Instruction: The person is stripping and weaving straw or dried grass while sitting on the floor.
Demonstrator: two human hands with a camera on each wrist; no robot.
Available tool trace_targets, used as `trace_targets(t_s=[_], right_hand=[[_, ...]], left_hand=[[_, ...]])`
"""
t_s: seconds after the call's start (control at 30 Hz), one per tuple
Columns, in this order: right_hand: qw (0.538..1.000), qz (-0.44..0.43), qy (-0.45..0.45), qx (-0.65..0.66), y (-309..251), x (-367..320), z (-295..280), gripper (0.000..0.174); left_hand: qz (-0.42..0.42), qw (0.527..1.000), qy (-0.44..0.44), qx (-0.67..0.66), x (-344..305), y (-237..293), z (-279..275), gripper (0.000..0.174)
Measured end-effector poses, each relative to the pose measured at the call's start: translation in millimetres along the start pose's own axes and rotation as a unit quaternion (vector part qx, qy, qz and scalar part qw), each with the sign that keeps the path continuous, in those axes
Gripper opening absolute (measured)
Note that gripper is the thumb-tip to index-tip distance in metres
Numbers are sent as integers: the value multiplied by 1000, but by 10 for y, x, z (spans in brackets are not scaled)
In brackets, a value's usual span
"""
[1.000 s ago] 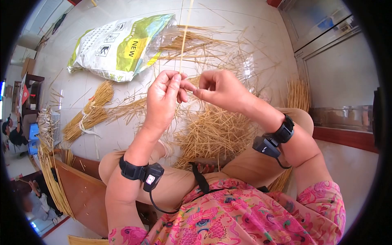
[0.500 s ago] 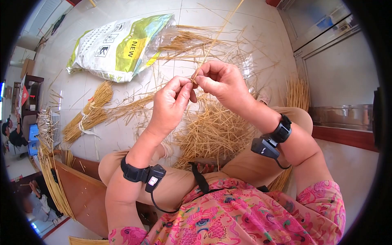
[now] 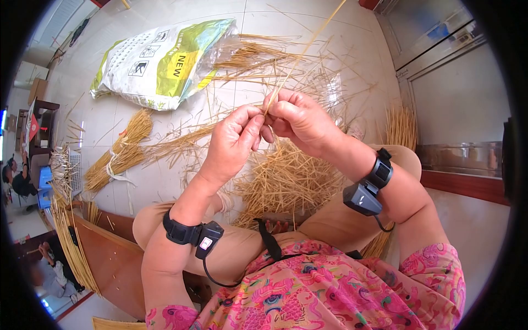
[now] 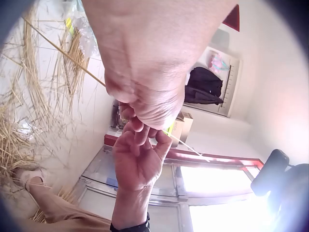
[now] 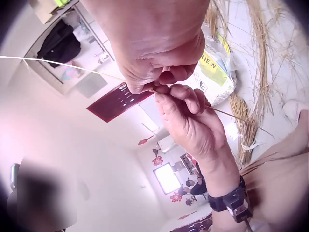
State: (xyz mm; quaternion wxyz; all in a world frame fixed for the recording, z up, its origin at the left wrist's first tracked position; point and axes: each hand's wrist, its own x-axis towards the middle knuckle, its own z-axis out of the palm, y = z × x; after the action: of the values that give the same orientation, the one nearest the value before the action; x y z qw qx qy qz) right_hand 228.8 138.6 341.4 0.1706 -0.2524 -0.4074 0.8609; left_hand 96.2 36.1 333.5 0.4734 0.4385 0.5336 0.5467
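Tiled floor | left hand and right hand fingers pinch straw | tail end shows only in wrist views

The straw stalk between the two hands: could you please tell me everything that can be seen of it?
The straw stalk is one thin, pale yellow, dry-looking stem, straight and unbranched. It slants up and to the right from the hands, past the head view's top edge. The fingertips of the left hand and right hand pinch it near its lower end, a short tail poking out beyond.
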Motion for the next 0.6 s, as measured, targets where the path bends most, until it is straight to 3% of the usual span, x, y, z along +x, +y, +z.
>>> trace_targets(t_s=[0.13, 0.33, 0.6], right_hand=[[998, 54, -23, 36, -1, 4, -9, 11], [999, 9, 47, -12, -46, -13, 21, 13], [996, -40, 45, -64, -22, -12, 11, 8]], left_hand=[[-23, 998, -24, -46, -2, 10, -21, 16], [-11, 1000, 20, 2, -3, 46, -8, 11], [20, 995, 68, 67, -6, -44, -9, 8]])
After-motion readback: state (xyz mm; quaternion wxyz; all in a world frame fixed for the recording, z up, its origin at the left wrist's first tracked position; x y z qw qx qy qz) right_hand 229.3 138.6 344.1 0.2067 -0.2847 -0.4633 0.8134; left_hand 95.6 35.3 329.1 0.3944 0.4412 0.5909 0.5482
